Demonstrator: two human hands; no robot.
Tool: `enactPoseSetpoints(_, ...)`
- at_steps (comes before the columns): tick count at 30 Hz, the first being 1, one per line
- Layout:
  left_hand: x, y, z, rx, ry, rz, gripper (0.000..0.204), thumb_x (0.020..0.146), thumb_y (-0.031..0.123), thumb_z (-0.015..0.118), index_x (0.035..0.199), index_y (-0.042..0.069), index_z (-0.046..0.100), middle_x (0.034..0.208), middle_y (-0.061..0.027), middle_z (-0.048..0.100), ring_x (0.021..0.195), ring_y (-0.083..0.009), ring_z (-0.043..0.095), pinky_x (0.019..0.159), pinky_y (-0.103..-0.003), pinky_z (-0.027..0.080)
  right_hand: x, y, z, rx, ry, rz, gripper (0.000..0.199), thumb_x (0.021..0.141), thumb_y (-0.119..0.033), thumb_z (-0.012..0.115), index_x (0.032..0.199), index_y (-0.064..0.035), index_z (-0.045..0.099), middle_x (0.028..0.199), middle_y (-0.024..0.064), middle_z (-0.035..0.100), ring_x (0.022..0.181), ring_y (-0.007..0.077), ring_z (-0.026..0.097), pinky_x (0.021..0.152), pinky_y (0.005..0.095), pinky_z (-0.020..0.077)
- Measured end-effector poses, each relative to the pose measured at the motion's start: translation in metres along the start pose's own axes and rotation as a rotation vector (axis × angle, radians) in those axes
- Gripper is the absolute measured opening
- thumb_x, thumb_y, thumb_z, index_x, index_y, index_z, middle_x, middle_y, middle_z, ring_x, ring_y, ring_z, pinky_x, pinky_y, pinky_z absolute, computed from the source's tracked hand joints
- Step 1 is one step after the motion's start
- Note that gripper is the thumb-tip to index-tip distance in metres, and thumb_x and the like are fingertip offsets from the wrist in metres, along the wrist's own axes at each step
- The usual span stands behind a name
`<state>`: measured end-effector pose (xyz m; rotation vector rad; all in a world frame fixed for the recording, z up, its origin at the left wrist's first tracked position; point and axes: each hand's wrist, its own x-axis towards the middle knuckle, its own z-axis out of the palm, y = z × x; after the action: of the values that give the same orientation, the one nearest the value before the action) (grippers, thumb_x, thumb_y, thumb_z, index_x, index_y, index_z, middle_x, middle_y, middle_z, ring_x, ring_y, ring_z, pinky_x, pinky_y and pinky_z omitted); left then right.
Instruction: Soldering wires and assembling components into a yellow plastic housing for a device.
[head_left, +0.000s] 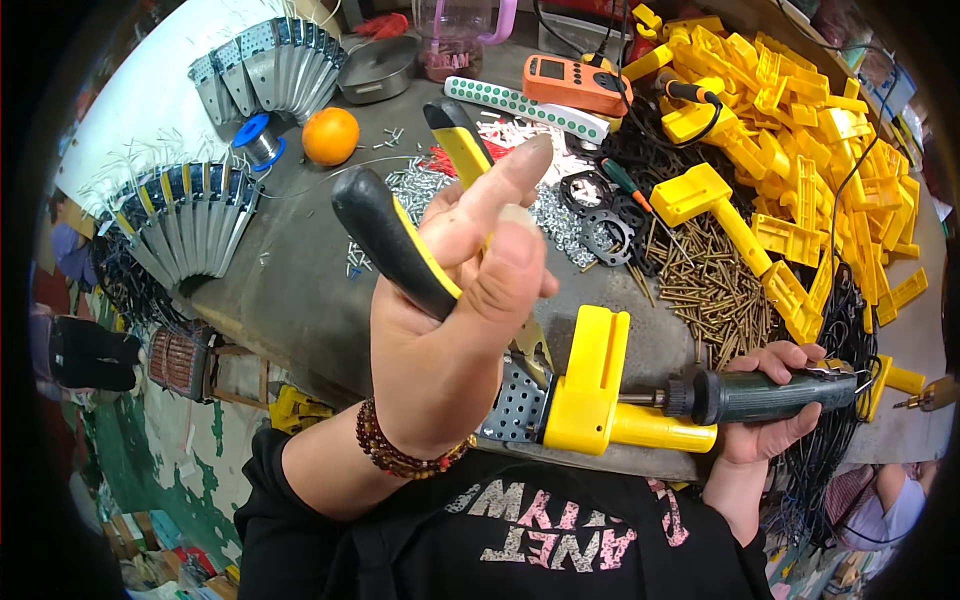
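Observation:
My left hand [455, 310] is raised close to the camera and grips pliers [400, 245] with black and yellow handles, the jaws pointing down at a perforated metal plate [515, 405]. That plate sticks out of a yellow plastic part [590, 385] lying at the bench's near edge. My right hand [770, 400] holds a dark green soldering iron [765, 393], its tip pointing left into the yellow part. The plier jaws are mostly hidden behind my left hand.
A large heap of yellow plastic parts [800, 120] fills the right of the grey bench [300, 290]. Brass screws [710, 285], small silver screws [420, 185], black gaskets [600, 215], an orange meter [575, 83], an orange [330, 135], a solder spool [258, 140] and fanned metal brackets [185, 215] lie around.

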<state>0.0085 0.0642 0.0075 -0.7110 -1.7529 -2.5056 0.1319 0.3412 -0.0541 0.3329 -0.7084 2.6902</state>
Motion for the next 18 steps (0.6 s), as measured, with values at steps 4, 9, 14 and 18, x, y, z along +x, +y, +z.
enactPoseSetpoints(4,0.002,0.004,0.005,0.177,-0.033,0.04,0.059,0.097,0.027,0.054,0.143,-0.008,0.039,0.115,-0.0065,0.046,0.089,-0.0109,0.049,0.072,-0.028,0.047,0.001,0.001,-0.001,0.012,0.004,0.005,0.059,0.074,-0.018,0.085,0.124,-0.0271,0.056,0.11,-0.0054,0.055,0.097,0.0107,0.054,0.105,0.0426,0.036)
enactPoseSetpoints(9,0.0,0.001,0.012,0.228,-0.01,0.2,0.058,0.095,0.015,0.055,0.143,-0.011,0.035,0.116,-0.0095,0.045,0.079,-0.0102,0.05,0.065,-0.026,0.048,0.003,0.001,-0.001,0.025,-0.003,0.002,0.058,0.074,-0.017,0.084,0.124,-0.0261,0.056,0.11,-0.0053,0.055,0.097,0.0107,0.054,0.105,0.0427,0.0362)
enactPoseSetpoints(14,0.004,0.001,0.014,0.258,-0.007,0.154,0.058,0.091,0.004,0.052,0.144,-0.012,0.033,0.115,-0.0094,0.044,0.072,-0.0085,0.051,0.059,-0.023,0.047,0.002,0.003,-0.002,0.035,-0.018,0.006,0.06,0.074,-0.016,0.084,0.125,-0.0267,0.055,0.109,-0.0057,0.055,0.097,0.0106,0.054,0.105,0.0428,0.0359)
enactPoseSetpoints(18,0.005,-0.005,0.023,0.103,-0.003,0.024,0.057,0.09,0.003,0.051,0.144,-0.009,0.036,0.114,-0.0076,0.044,0.067,-0.0054,0.047,0.054,-0.021,0.041,0.003,0.004,0.0,0.052,0.004,0.027,0.052,0.074,-0.014,0.084,0.116,-0.0267,0.057,0.107,-0.0066,0.054,0.096,0.0101,0.053,0.105,0.043,0.0357)
